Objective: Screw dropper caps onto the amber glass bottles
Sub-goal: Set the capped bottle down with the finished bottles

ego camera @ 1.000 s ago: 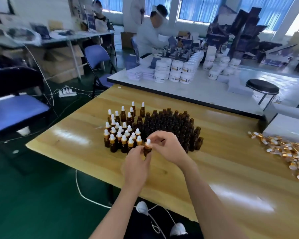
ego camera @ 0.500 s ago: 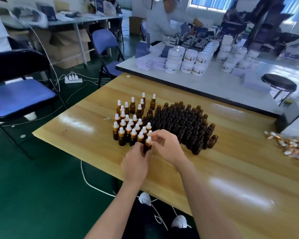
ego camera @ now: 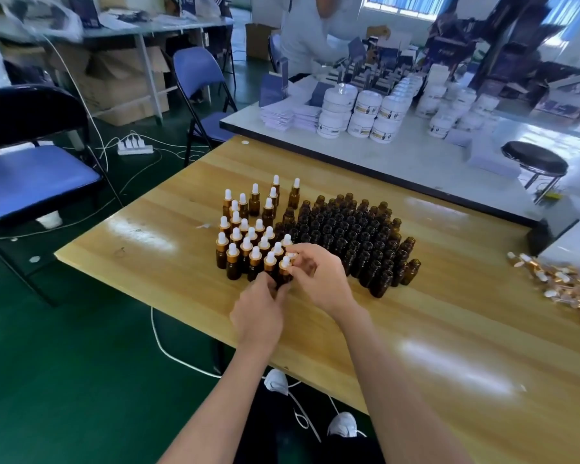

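Nearest the table edge, the left hand (ego camera: 258, 313) has its fingers curled round the body of one amber bottle (ego camera: 283, 278), which sits right at the near-right corner of the capped bunch; the right hand (ego camera: 320, 279) comes in from the right with its fingertips pinching the dropper cap (ego camera: 286, 261) on that bottle's neck; so I'd call this the twisting step, cap seated and upright, though I can't tell how tight it is; just behind and to the left stand the capped bottles (ego camera: 245, 236), white bulbs up, packed close; to their right is the much bigger block of open bottles (ego camera: 349, 236), so my guess is the job's maybe a quarter done; next move, I reckon, is a last snug turn while the left hand keeps the glass from spinning, then a reach well off to the right for the loose caps (ego camera: 563, 289) heaped on the wooden table (ego camera: 432, 329); careful elbows, those open ones would topple like dominoes; further back there's a white table with white jars (ego camera: 365, 112).
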